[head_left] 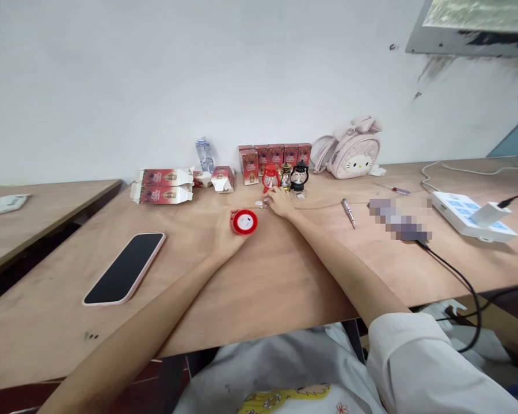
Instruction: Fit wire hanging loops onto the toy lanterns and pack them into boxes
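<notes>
My left hand (227, 233) is wrapped round a red lantern (244, 222), whose round base with a white label faces me. Just in front of the standing lanterns, my right hand (280, 202) reaches down to the table with bent fingers, beside small clear packets (259, 203); whatever its fingertips pinch is too small to make out. A red lantern (270, 177), a gold lantern (285, 176) and a black lantern (300, 176) stand in a row behind it. Several red boxes (277, 155) stand upright behind the lanterns.
Opened red boxes (164, 186) and a bottle (204, 154) are at the back left, a phone (125, 269) at the left. To the right are a pink bag (354, 152), a screwdriver (349, 213), a blurred-out object (399, 219) and a white power strip (470, 215) with cables.
</notes>
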A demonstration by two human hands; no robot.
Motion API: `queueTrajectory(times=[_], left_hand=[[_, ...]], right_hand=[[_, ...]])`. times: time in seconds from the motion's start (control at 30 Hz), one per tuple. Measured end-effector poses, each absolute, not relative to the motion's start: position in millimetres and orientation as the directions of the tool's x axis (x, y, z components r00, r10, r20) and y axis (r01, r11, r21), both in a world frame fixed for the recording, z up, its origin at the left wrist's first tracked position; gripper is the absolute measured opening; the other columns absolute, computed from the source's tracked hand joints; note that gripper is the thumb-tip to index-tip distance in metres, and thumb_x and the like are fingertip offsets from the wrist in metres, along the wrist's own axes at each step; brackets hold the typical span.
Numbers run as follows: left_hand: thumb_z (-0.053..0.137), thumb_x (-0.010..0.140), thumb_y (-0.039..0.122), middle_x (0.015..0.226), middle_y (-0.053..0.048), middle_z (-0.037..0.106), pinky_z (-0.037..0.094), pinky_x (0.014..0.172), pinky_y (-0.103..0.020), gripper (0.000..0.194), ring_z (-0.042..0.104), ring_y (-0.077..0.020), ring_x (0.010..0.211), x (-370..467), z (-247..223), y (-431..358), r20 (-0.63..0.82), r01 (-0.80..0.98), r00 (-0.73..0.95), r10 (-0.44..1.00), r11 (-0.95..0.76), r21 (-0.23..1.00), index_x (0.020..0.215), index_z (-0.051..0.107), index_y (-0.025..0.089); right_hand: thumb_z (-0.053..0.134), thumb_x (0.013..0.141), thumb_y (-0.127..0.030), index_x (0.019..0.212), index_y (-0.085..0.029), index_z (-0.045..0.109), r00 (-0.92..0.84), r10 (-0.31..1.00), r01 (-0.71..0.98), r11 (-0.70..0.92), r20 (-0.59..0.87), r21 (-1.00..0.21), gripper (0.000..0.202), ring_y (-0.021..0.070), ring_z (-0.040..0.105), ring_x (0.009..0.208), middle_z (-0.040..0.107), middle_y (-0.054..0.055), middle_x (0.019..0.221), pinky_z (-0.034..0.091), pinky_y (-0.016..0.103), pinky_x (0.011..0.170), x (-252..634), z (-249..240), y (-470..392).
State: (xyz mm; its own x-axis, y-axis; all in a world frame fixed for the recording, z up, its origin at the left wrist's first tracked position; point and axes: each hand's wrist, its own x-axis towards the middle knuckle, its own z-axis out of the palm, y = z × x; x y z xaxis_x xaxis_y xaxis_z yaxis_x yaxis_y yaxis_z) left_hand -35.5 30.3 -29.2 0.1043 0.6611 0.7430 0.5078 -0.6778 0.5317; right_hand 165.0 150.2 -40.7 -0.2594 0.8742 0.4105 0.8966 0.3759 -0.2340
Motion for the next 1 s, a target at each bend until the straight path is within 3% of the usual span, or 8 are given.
queueTrajectory(times=[0.33, 0.57, 0.8, 1.0], left_hand=[[0.072, 0.067, 0.028, 0.097, -0.005, 0.060, 0.051, 0.079, -0.039, 0.041, 0.061, -0.0216, 0.090, -37, -33, 34, 0.731, 0.523, 0.104, 0.675, -0.662, 0.537, 0.100, 0.050, 0.020], [0.071, 0.069, 0.030, 0.113, -0.010, 0.058, 0.046, 0.091, -0.049, 0.057, 0.060, -0.0273, 0.103, -41, -42, 37, 0.724, 0.582, 0.173, 0.668, -0.662, 0.473, 0.117, 0.041, 0.021], [0.067, 0.073, 0.027, 0.110, -0.013, 0.058, 0.047, 0.087, -0.045, 0.041, 0.058, -0.0306, 0.108, -42, -50, 42, 0.810, 0.619, 0.169, 0.561, -0.700, 0.356, 0.105, 0.042, 0.019], [0.063, 0.077, 0.020, 0.108, -0.009, 0.056, 0.048, 0.089, -0.041, 0.030, 0.057, -0.0249, 0.108, -41, -41, 37, 0.821, 0.577, 0.261, 0.507, -0.764, 0.289, 0.102, 0.046, 0.021]], right_hand=[[0.043, 0.094, -0.028, 0.106, -0.024, 0.069, -0.233, 0.893, 0.941, 0.307, 0.386, -0.143, 0.029, 0.0263, 0.044, 0.110, 0.057, 0.008, 0.121, 0.034, 0.039, 0.088, 165, -42, 151], [0.047, 0.093, -0.028, 0.101, -0.018, 0.071, -0.274, 0.875, 0.945, 0.322, 0.399, -0.057, 0.027, 0.0270, 0.044, 0.111, 0.060, 0.012, 0.118, 0.032, 0.040, 0.090, 162, -40, 150], [0.041, 0.094, -0.020, 0.104, -0.011, 0.069, -0.374, 0.840, 0.921, 0.387, 0.392, 0.050, 0.031, 0.0289, 0.041, 0.114, 0.059, 0.016, 0.120, 0.029, 0.042, 0.093, 155, -36, 146], [0.035, 0.095, -0.021, 0.103, -0.009, 0.069, -0.352, 0.847, 0.931, 0.361, 0.398, 0.054, 0.037, 0.0291, 0.044, 0.109, 0.061, 0.018, 0.114, 0.031, 0.043, 0.091, 155, -37, 144]])
